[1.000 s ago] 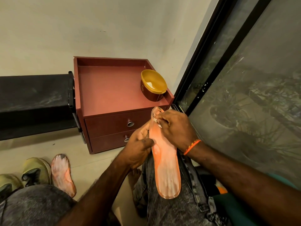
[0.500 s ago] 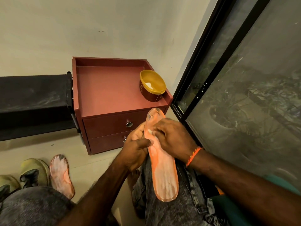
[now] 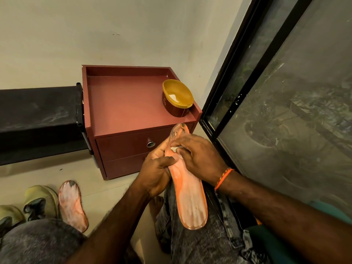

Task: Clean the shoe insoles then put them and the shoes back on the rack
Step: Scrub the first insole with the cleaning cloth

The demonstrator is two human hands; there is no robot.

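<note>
An orange insole (image 3: 190, 197) lies along my right thigh, toe end pointing away. My left hand (image 3: 156, 174) grips its left edge near the middle, thumb on top. My right hand (image 3: 198, 157) pinches a small white wad (image 3: 174, 149) and presses it on the insole's toe half. A second orange insole (image 3: 71, 204), whitish with a dark toe, lies on the floor at the left. Beside it stand two olive-green shoes (image 3: 41, 201), partly cut off by the frame's edge.
A red two-drawer cabinet (image 3: 125, 109) stands ahead against the wall, with a yellow-lidded tub (image 3: 178, 97) on its right corner. A black rack (image 3: 38, 119) is at the left. A dark-framed glass door (image 3: 285, 111) runs along the right.
My right hand with the wad has slid back along the insole from the toe tip toward the middle. The left hand keeps its grip.
</note>
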